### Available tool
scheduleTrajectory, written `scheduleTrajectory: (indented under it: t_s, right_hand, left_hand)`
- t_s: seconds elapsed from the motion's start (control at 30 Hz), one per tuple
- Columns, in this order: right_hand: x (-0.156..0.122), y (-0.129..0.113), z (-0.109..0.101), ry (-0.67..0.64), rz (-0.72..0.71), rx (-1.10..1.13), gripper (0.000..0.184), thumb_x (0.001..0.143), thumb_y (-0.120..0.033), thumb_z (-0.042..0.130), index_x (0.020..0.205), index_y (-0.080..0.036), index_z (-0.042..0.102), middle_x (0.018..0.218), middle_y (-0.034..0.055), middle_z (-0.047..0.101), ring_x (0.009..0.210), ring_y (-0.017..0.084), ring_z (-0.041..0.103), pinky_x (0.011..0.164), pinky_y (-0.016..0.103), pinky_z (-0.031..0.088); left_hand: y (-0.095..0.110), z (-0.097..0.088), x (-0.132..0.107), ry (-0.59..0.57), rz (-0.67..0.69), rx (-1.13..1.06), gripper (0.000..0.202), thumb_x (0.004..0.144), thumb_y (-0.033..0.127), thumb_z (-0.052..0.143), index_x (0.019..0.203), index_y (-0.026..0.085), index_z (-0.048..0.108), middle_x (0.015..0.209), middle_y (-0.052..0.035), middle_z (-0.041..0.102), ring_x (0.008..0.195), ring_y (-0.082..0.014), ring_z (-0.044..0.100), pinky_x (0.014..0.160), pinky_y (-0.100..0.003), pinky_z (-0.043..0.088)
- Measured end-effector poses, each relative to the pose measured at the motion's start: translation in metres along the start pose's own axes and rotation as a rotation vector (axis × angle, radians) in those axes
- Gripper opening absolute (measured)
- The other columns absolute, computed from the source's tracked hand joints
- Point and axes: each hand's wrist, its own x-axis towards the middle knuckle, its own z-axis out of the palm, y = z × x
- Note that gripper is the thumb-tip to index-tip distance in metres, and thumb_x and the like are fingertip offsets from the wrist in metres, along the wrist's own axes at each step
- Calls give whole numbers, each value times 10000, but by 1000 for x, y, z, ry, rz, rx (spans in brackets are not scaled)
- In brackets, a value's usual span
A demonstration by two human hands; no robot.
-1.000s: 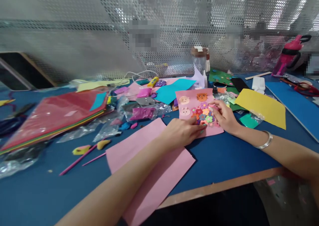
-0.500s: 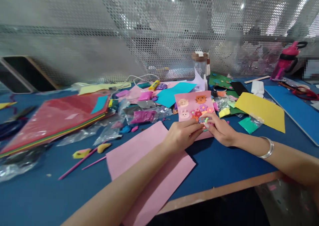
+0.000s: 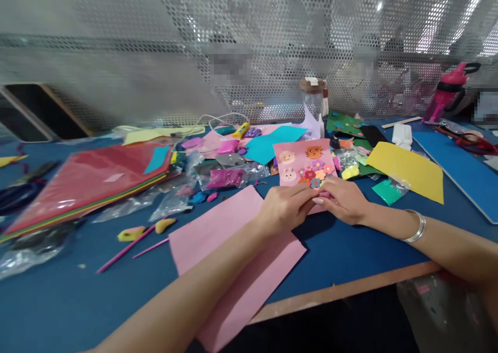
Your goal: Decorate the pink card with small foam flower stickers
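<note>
My left hand (image 3: 286, 207) and my right hand (image 3: 347, 200) meet at the lower edge of a pink decorated card (image 3: 300, 150). Their fingertips press together, closed, and hide whatever may be between them. On the card are an orange cat face (image 3: 314, 152), a pale pig face (image 3: 287, 157), a pale rabbit face (image 3: 289, 175) and a cluster of small coloured flowers (image 3: 314, 173). Under my left wrist and forearm lies a larger pink sheet (image 3: 221, 226). A silver bangle (image 3: 417, 227) circles my right wrist.
Purple sticks (image 3: 126, 249) and yellow clay pieces (image 3: 130, 233) lie at left, near a stack of coloured sheets (image 3: 97, 182). Bagged magenta clay (image 3: 225, 178), a yellow sheet (image 3: 408, 169) and a blue board (image 3: 462, 171) surround the card. A clear bottle (image 3: 312, 96) stands behind.
My right fingers have curled in and shifted slightly down toward my left fingertips. More of the flower cluster shows above them. The view has moved a little.
</note>
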Motion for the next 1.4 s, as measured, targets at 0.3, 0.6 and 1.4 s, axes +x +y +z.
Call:
scheduleTrajectory:
  t_s: [0.3, 0.6, 1.4]
  right_hand:
    - [1, 6, 3, -42, -9, 84, 268, 887, -380, 258, 770, -182, 395, 724, 28, 464, 622, 135, 436, 570, 260, 346]
    - [4, 7, 6, 229, 47, 192, 212, 868, -333, 325, 737, -185, 399, 650, -2, 442, 560, 109, 422, 538, 240, 340]
    - [1, 15, -3, 150, -70, 83, 175, 839, -285, 397, 888, -154, 501, 789, 47, 555, 650, 125, 489, 581, 244, 383]
  left_hand:
    - [-2, 2, 2, -79, -71, -137, 235, 847, 221, 388, 722, 136, 568, 601, -14, 549, 502, -77, 485, 437, -162, 329]
    - [1, -9, 7, -62, -227, -413, 195, 803, 205, 437, 647, 130, 527, 559, 2, 516, 463, -60, 428, 461, -163, 352]
    - [-20, 4, -4, 46, -9, -58, 195, 844, 167, 429, 848, 114, 617, 648, -36, 623, 571, -96, 594, 490, -156, 451]
